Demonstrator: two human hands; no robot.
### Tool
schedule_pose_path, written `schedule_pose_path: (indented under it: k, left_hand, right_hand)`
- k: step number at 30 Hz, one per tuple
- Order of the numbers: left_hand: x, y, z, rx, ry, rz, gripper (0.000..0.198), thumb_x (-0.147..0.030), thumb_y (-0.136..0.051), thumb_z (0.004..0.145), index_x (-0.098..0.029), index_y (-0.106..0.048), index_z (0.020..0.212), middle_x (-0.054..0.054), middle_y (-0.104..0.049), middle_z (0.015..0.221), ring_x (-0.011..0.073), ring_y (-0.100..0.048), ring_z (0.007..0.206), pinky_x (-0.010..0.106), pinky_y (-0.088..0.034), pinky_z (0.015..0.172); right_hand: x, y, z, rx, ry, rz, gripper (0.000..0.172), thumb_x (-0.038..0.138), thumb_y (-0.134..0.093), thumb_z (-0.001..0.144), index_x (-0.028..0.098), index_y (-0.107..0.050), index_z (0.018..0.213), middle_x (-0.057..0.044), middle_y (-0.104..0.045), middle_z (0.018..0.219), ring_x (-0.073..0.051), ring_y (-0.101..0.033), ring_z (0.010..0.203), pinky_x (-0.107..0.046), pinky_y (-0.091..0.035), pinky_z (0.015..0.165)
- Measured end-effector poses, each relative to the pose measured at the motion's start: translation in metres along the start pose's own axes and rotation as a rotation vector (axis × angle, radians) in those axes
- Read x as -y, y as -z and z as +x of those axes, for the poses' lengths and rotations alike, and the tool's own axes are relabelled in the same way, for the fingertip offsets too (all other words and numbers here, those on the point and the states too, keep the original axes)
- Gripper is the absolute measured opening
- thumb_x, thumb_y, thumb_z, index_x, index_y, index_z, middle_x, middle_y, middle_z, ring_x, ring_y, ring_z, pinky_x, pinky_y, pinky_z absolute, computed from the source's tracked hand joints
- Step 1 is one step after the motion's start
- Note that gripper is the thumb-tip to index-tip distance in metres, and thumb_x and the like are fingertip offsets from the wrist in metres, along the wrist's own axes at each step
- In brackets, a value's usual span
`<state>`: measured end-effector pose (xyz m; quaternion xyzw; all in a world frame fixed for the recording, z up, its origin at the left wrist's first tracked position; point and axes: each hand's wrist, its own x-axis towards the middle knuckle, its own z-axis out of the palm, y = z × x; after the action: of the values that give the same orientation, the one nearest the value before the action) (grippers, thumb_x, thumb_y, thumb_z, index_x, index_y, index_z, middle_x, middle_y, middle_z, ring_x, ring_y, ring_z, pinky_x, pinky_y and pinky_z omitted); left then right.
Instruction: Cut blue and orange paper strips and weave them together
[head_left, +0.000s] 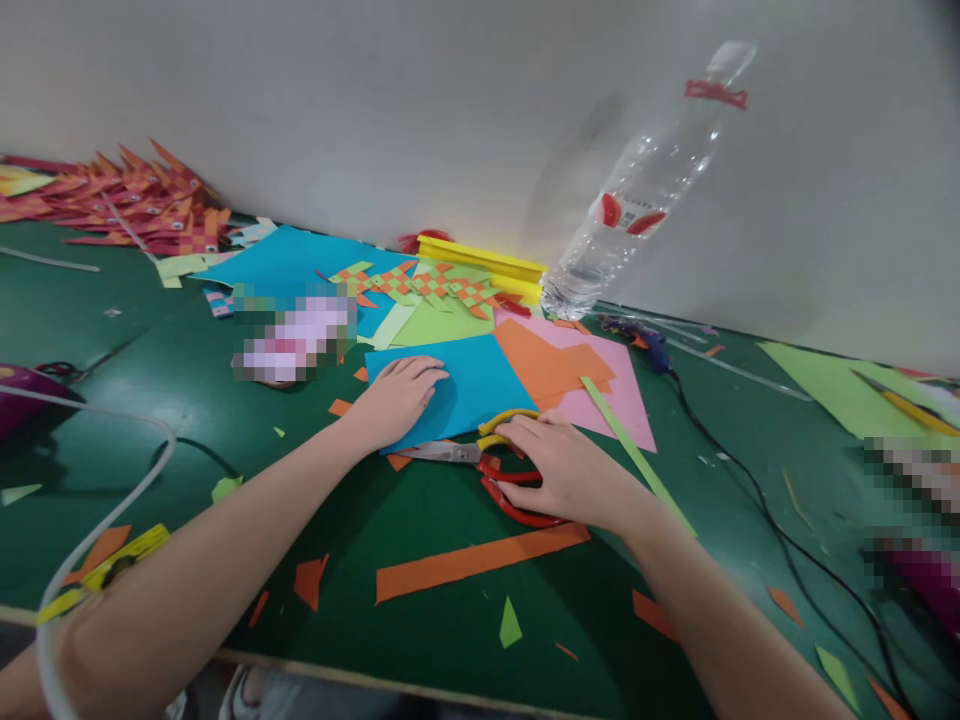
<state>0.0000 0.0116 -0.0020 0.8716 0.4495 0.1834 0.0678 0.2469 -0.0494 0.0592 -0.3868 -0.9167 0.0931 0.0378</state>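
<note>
My left hand (405, 395) lies flat with outstretched fingers on the left part of a blue sheet of paper (480, 375). In my right hand (559, 465) is a pair of scissors (459, 454) with one yellow and one red handle. Their blades point left along the sheet's near edge, and I cannot tell whether they touch it. Beyond the sheet's right side lie orange paper (555, 358) and pink paper (634, 400). A narrow green strip (634, 450) passes near my right wrist, and an orange strip (480, 562) lies nearer the table's front edge.
Woven paper fish (412, 285) lie at the back beside a yellow folded strip (480, 262). A clear bottle (637, 190) leans at back right, near a glue gun (637, 340) with a black cord. A blurred phone-like object (296, 340) lies left; paper scraps dot the green table (337, 660).
</note>
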Motion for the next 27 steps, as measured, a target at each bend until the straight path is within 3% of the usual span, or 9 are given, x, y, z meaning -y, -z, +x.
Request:
schedule_pose_path:
  k: [8, 14, 27]
  left_hand:
    - [-0.001, 0.001, 0.0, 0.003, -0.002, 0.011, 0.035, -0.019, -0.03, 0.097, -0.017, -0.053, 0.124, 0.008, -0.052, 0.136, 0.0228, -0.046, 0.125, 0.042, -0.035, 0.106]
    - [-0.001, 0.001, 0.0, 0.007, 0.0, -0.004, 0.035, -0.02, -0.031, 0.098, -0.017, -0.053, 0.125, 0.008, -0.052, 0.136, 0.0222, -0.045, 0.126, 0.041, -0.034, 0.106]
    - [-0.001, 0.001, 0.001, 0.015, 0.007, -0.003, 0.034, -0.02, -0.032, 0.098, -0.02, -0.053, 0.124, 0.007, -0.051, 0.137, 0.0217, -0.045, 0.126, 0.04, -0.034, 0.107]
  right_hand:
    - [0.0, -0.003, 0.005, -0.007, -0.003, 0.005, 0.032, 0.038, -0.059, 0.082, 0.016, -0.06, 0.106, -0.009, -0.069, 0.1, -0.024, -0.061, 0.085, -0.038, -0.042, 0.08]
    - [0.002, -0.001, 0.005, -0.015, 0.014, 0.047, 0.031, 0.035, -0.061, 0.081, 0.019, -0.06, 0.107, -0.008, -0.068, 0.107, -0.023, -0.061, 0.092, -0.037, -0.042, 0.082]
    - [0.012, -0.002, 0.007, -0.011, -0.018, 0.044, 0.028, 0.037, -0.063, 0.079, 0.018, -0.061, 0.1, -0.008, -0.068, 0.103, -0.023, -0.061, 0.089, -0.037, -0.042, 0.079]
